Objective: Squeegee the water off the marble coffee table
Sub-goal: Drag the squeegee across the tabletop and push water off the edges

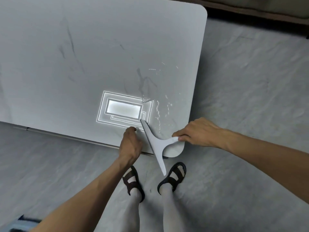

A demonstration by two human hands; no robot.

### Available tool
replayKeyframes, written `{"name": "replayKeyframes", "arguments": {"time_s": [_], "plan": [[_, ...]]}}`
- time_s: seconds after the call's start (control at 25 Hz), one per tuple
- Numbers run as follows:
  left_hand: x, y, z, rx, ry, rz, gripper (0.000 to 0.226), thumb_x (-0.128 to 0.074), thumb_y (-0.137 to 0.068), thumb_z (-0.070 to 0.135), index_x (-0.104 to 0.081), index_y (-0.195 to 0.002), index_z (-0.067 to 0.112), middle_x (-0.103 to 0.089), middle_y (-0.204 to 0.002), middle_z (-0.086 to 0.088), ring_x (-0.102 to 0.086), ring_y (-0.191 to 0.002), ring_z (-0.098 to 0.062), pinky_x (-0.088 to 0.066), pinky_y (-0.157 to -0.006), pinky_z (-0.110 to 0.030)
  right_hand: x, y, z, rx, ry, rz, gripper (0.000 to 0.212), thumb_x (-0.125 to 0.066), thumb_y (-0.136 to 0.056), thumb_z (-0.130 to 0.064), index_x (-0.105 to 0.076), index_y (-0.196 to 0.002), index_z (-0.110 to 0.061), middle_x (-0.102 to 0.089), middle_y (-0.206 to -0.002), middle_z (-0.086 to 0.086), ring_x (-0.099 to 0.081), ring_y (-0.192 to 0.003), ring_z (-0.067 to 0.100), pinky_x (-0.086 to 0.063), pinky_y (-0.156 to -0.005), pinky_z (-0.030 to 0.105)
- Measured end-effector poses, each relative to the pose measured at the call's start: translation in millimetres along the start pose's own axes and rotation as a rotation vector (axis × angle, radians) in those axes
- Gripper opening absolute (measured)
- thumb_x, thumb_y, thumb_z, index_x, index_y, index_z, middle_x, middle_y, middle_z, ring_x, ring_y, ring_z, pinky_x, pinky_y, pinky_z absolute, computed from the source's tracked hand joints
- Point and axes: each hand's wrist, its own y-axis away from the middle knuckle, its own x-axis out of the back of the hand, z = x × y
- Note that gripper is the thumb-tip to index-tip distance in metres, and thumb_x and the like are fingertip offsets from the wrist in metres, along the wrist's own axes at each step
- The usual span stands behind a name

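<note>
1. Fingers (181, 137) of right hand (199, 132) pinched on the handle tip of the white squeegee (156, 144), palm down, thumb side toward table corner.
2. Left hand (131, 143) fingers curled together, knuckles up, fingertips at the table's near edge just beside the squeegee blade; cannot tell if they grip the blade or just press the tabletop.
3. Both forearms reach forward and down from the lower frame, right arm coming in from the right side.
4. Squeegee lies across the near right corner of the marble coffee table (83, 47), blade running diagonally, its lower end overhanging the edge above the floor (250, 97).
5. Water streaks (160, 113) glint on the table right of the blade; ceiling light reflection (124, 108) sits to its left.
6. Grey marbled floor; sandalled feet (173, 176) below the corner.
</note>
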Motion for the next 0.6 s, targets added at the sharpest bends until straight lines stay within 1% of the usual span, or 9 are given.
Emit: {"name": "replayKeyframes", "arguments": {"time_s": [0.04, 0.12, 0.2, 0.32, 0.44, 0.52, 0.6], "plan": [[-4.1, -0.4, 5.7, -0.019, -0.019, -0.006, 0.041, -0.05, -0.086, 0.006, -0.044, -0.127, 0.007, -0.054, -0.121, -0.015, -0.055, -0.107, -0.033, -0.041, -0.082, -0.032, 0.7, 3.1, 10.7, -0.013, 0.011, 0.003, 0.038, -0.03, -0.101, -0.049, -0.041, -0.137, -0.053, -0.067, -0.12, -0.011, -0.063, -0.102, 0.016, -0.034, -0.07, 0.026], [-11.6, -2.8, 15.2, -0.028, -0.061, -0.016, 0.042, -0.052, -0.084, 0.004, -0.045, -0.125, 0.006, -0.05, -0.123, -0.018, -0.052, -0.108, -0.036, -0.044, -0.088, -0.04, 7.4, 12.7, 34.3, -0.058, 0.02, -0.005, 0.036, -0.032, -0.101, -0.049, -0.044, -0.134, -0.055, -0.068, -0.116, -0.012, -0.063, -0.1, 0.016, -0.035, -0.069, 0.027], [-16.7, -7.1, 22.3, 0.014, -0.102, -0.043, 0.044, -0.057, -0.084, 0.01, -0.045, -0.125, 0.005, -0.046, -0.128, -0.022, -0.049, -0.114, -0.04, -0.046, -0.093, -0.046, 16.4, 22.4, 56.1, -0.113, 0.001, -0.009, 0.034, -0.034, -0.1, -0.049, -0.046, -0.131, -0.057, -0.069, -0.111, -0.013, -0.063, -0.096, 0.016, -0.037, -0.068, 0.028], [-16.3, -14.3, 30.7, 0.078, -0.149, -0.113, 0.048, -0.06, -0.083, 0.019, -0.045, -0.127, 0.006, -0.043, -0.132, -0.024, -0.047, -0.118, -0.043, -0.045, -0.097, -0.049, 23.9, 29.7, 78.9, -0.163, 0.006, -0.023, 0.032, -0.036, -0.099, -0.049, -0.048, -0.126, -0.059, -0.069, -0.103, -0.013, -0.061, -0.089, 0.017, -0.04, -0.067, 0.029], [-12.1, -20.5, 36.0, 0.117, -0.177, -0.173, 0.049, -0.059, -0.084, 0.019, -0.045, -0.13, 0.007, -0.042, -0.135, -0.026, -0.046, -0.12, -0.044, -0.043, -0.1, -0.048, 30.0, 29.9, 93.9, -0.183, 0.046, -0.031, 0.03, -0.036, -0.098, -0.049, -0.051, -0.122, -0.059, -0.069, -0.099, -0.011, -0.057, -0.082, 0.017, -0.039, -0.066, 0.029], [-11.1, -23.1, 38.3, 0.131, -0.188, -0.199, 0.049, -0.058, -0.085, 0.019, -0.045, -0.131, 0.008, -0.041, -0.136, -0.026, -0.045, -0.122, -0.045, -0.042, -0.101, -0.048, 37.1, 33.0, 104.5, -0.202, 0.062, -0.035, 0.029, -0.036, -0.097, -0.05, -0.051, -0.121, -0.06, -0.069, -0.101, -0.011, -0.062, -0.088, 0.019, -0.046, -0.069, 0.031], [-10.9, -24.1, 39.7, 0.139, -0.196, -0.214, 0.048, -0.057, -0.085, 0.019, -0.046, -0.131, 0.009, -0.041, -0.136, -0.027, -0.043, -0.123, -0.045, -0.041, -0.102, -0.048, 48.6, 39.3, 114.3, -0.236, 0.088, -0.036, 0.03, -0.036, -0.097, -0.051, -0.05, -0.121, -0.061, -0.069, -0.106, -0.011, -0.064, -0.094, 0.021, -0.051, -0.072, 0.034]]}}
